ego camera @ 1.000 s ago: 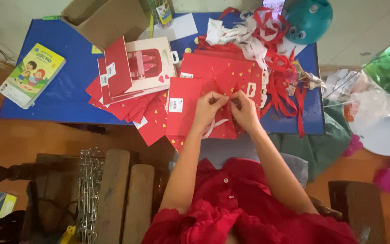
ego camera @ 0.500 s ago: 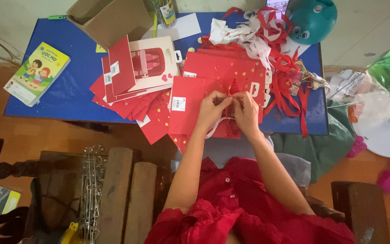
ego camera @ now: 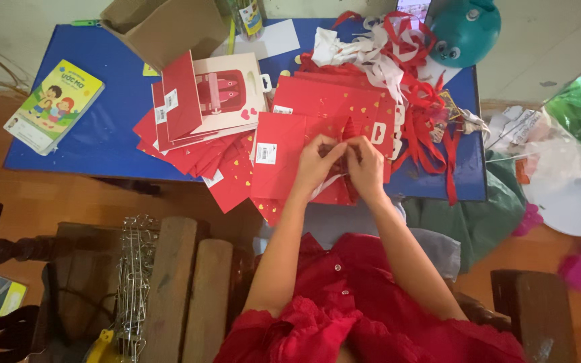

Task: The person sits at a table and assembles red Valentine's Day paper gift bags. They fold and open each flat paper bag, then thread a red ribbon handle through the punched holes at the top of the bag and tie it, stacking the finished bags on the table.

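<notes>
My left hand and my right hand meet over a flat red paper bag lying on the blue table. Both pinch a red ribbon at the bag's upper edge, fingertips touching. Under and behind this bag lie more red bags with small gold hearts. To the left spreads a fanned stack of red bags and a pale card with a red picture.
A heap of red and white ribbons fills the table's right side, beside a teal round toy. An open cardboard box and a children's book sit at left. Wooden furniture stands by my knees.
The view has shifted slightly. My hands stay together on the ribbon at the bag's edge, with only small finger movements.
</notes>
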Tool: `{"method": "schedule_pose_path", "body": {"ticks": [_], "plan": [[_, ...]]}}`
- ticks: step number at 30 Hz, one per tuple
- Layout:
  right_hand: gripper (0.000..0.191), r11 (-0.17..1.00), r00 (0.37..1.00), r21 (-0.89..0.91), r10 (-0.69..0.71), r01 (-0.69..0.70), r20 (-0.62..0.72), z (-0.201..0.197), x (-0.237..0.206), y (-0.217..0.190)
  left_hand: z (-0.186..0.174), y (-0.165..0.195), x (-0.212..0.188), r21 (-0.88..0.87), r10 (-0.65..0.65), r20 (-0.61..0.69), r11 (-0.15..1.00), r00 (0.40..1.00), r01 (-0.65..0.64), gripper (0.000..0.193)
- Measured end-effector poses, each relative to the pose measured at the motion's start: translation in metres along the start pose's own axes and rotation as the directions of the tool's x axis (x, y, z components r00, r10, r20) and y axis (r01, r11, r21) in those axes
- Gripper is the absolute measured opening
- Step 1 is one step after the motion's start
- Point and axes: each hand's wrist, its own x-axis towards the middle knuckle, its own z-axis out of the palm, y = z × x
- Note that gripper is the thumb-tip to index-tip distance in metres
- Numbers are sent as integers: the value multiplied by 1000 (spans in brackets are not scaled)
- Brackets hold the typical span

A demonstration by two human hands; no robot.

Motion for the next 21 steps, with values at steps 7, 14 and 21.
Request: {"method": "schedule_pose_path", "body": {"ticks": [7,14,21], "plan": [[29,919,967,308,253,-246,19,-6,1,-3,-7,-21,12,58,155,-3,986,988,-155,16],[47,984,994,144,100,-106,46,-9,1,-22,-7,-19,9,-101,62,28,993,998,-59,17],[24,996,996,-13,-91,91,7,-6,-4,-16,-10,-24,14,127,172,-3,977,985,-170,20]]}}
